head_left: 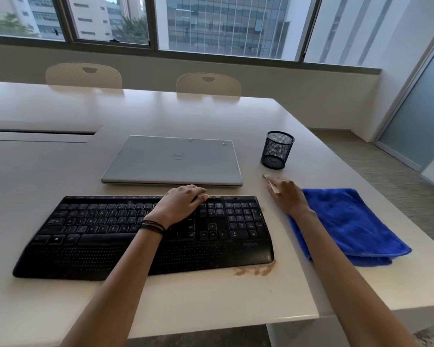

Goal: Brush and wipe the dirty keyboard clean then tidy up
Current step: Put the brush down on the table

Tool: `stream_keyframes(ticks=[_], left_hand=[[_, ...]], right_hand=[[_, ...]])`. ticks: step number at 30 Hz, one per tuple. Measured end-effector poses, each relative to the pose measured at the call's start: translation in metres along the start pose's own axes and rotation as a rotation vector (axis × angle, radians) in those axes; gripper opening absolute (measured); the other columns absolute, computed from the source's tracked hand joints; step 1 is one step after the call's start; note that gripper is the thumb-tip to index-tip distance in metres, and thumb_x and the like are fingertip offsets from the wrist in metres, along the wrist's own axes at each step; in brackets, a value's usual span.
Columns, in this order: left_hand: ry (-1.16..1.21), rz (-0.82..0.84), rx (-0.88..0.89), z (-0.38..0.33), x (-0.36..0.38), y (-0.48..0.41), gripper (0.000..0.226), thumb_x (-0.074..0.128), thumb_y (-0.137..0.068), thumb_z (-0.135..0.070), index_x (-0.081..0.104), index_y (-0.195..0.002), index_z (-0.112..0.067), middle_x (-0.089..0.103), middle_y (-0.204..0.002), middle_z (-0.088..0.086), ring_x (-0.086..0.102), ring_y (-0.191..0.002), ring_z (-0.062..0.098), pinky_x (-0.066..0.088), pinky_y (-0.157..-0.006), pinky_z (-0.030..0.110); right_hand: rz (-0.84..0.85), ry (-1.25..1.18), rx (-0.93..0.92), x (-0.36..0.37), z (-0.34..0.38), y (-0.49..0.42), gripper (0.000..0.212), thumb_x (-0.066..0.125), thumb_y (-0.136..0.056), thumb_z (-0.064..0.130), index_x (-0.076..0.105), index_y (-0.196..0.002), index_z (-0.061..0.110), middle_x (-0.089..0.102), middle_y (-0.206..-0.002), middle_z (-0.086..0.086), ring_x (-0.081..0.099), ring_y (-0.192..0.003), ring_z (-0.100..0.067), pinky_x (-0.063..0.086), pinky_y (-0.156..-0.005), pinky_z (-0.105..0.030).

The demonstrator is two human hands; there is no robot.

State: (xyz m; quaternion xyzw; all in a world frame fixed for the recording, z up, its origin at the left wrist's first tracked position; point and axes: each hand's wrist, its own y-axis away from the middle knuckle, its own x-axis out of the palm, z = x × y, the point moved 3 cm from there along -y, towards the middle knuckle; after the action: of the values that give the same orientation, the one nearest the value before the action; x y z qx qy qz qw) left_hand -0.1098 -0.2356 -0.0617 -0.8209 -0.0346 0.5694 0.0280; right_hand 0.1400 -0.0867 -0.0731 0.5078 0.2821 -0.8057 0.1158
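A black keyboard [105,234] lies flat on the white table [211,296], close to the front edge. My left hand [181,204] rests on its far edge above the arrow keys, fingers loosely curved over the rim. My right hand [286,196] is on the table just right of the keyboard and holds a thin wooden-handled brush [269,182], whose tip points toward the far left. A folded blue cloth [348,226] lies right of that hand, partly under my forearm. Brown dust [256,270] is heaped by the keyboard's front right corner.
A shut silver laptop [173,161] sits right behind the keyboard. A black mesh pen cup [276,150] stands behind my right hand. The table's right edge runs just beyond the cloth. Two chair backs [208,83] stand at the far side.
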Motion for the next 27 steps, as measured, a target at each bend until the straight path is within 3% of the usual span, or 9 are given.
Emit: stream_keyframes(ticks=[5,12,17,24,27], left_hand=[[0.025,-0.008,-0.010,-0.001,0.000,0.004,0.044,0.037,-0.097,-0.045,0.054,-0.129,-0.021,0.055,-0.131,-0.005,0.055,-0.116,0.018,0.043,-0.098,0.039],[0.027,-0.005,-0.015,-0.002,-0.001,0.005,0.042,0.037,-0.097,-0.043,0.054,-0.129,-0.021,0.055,-0.130,-0.006,0.054,-0.116,0.016,0.043,-0.098,0.037],[0.024,-0.016,-0.015,0.000,0.000,0.007,0.041,0.038,-0.097,-0.043,0.055,-0.128,-0.021,0.055,-0.131,-0.006,0.054,-0.117,0.016,0.043,-0.098,0.037],[0.025,0.004,-0.013,0.001,0.000,0.009,0.041,0.038,-0.098,-0.042,0.053,-0.129,-0.021,0.054,-0.132,-0.006,0.052,-0.118,0.015,0.042,-0.098,0.037],[0.021,0.010,-0.009,-0.002,-0.001,0.008,0.041,0.038,-0.098,-0.041,0.053,-0.130,-0.020,0.053,-0.133,-0.006,0.051,-0.118,0.015,0.042,-0.099,0.037]], right_hand=[[0.150,0.124,0.008,0.009,-0.005,-0.005,0.054,0.043,-0.095,0.035,0.029,-0.145,0.021,0.047,-0.140,-0.004,0.047,-0.123,-0.024,0.038,-0.100,-0.040],[0.339,0.156,0.024,0.014,-0.012,-0.007,0.074,0.037,-0.090,0.058,0.004,-0.149,0.028,0.018,-0.155,-0.001,0.022,-0.141,-0.021,0.017,-0.114,-0.040],[0.424,0.173,0.007,0.016,-0.012,-0.009,0.104,0.015,-0.065,0.085,-0.007,-0.148,0.027,0.001,-0.158,0.001,0.007,-0.144,-0.017,0.008,-0.118,-0.040],[0.401,0.153,0.017,0.017,-0.008,-0.006,0.119,-0.005,-0.048,0.096,-0.009,-0.148,0.030,-0.001,-0.157,0.003,0.006,-0.144,-0.018,0.005,-0.115,-0.049],[0.347,0.084,0.021,0.013,-0.012,-0.008,0.099,0.008,-0.065,0.087,0.000,-0.148,0.033,0.013,-0.156,0.002,0.018,-0.142,-0.022,0.009,-0.111,-0.055]])
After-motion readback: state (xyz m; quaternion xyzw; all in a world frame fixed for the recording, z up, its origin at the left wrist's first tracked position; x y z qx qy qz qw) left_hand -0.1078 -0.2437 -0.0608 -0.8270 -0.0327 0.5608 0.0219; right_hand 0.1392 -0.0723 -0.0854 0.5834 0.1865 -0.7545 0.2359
